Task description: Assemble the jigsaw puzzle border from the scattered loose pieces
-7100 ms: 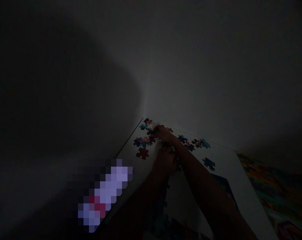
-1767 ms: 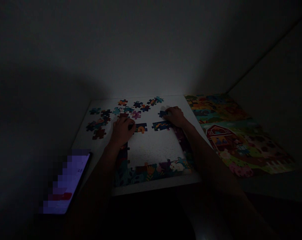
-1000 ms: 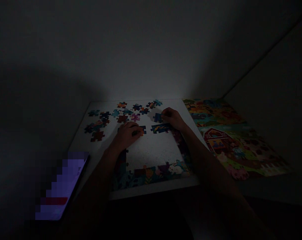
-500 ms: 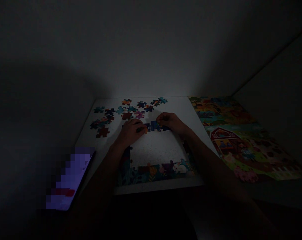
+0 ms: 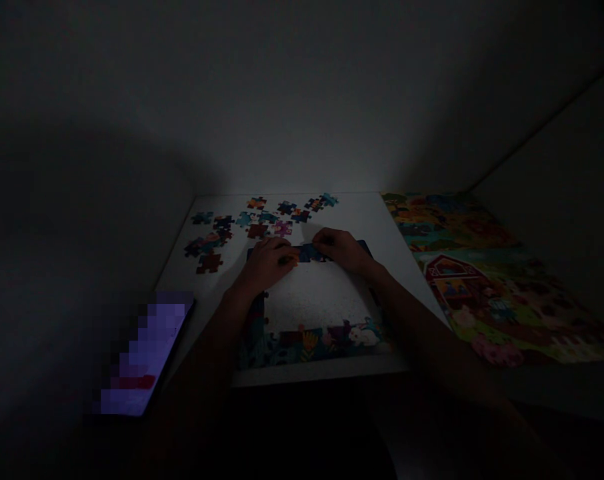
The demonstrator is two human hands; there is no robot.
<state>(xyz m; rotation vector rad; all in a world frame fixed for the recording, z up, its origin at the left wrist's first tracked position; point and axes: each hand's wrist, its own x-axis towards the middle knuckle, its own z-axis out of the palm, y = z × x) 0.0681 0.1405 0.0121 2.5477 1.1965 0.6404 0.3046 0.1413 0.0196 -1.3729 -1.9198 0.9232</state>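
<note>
A jigsaw border lies on the white tabletop, its near strip (image 5: 309,339) showing plants and a white rabbit. At its far side is a dark blue puzzle piece (image 5: 309,253), flat between my two hands. My right hand (image 5: 343,248) is closed, thumb and fingertips pinched at that piece's right far edge. My left hand (image 5: 269,263) has curled fingers and thumb at the adjoining piece with orange on it (image 5: 293,255), largely covered by the fingers. In the dim light the joint between these pieces is hard to make out.
Several loose puzzle pieces (image 5: 257,231) are scattered at the far left of the white table (image 5: 312,293). A lit phone or tablet (image 5: 155,353), partly pixelated, lies at the left. Two finished farm and animal pictures (image 5: 482,300) lie at the right. A wall rises behind.
The blue piece at my right hand now sits closer against the piece at my left hand. My fingers have come slightly nearer together. The view has shifted a little.
</note>
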